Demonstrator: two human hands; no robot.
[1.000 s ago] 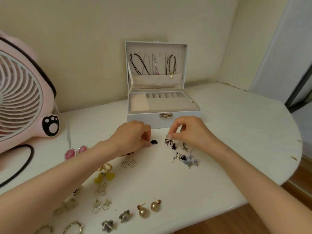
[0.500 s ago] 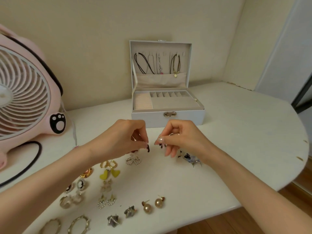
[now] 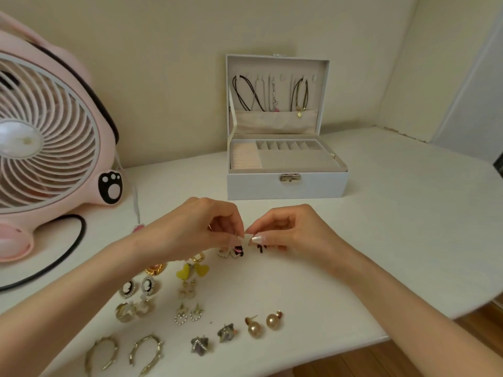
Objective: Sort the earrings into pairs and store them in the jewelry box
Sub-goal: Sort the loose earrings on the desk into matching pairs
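Head view, left hand: the left hand (image 3: 196, 229) pinches a tiny black earring (image 3: 239, 250), which hangs down under the fingertips.
Head view, right hand: the right hand (image 3: 294, 232) pinches a second black earring (image 3: 261, 248) the same way.
Hands together: the fingertips almost touch, just above the table (image 3: 381, 227).
Match: both bits are small and blurry, so they are probably a pair.
Jewelry box: the jewelry box (image 3: 285, 186) sits straight ahead, past the hands, with its lid up and its long side running left to right.
Nearer hand: the right hand is right in front of the box. The left hand is off to the box's left.
Sorted ones: pearl studs (image 3: 264, 323) and gold hoops (image 3: 123, 355) lie in twos by the left arm.
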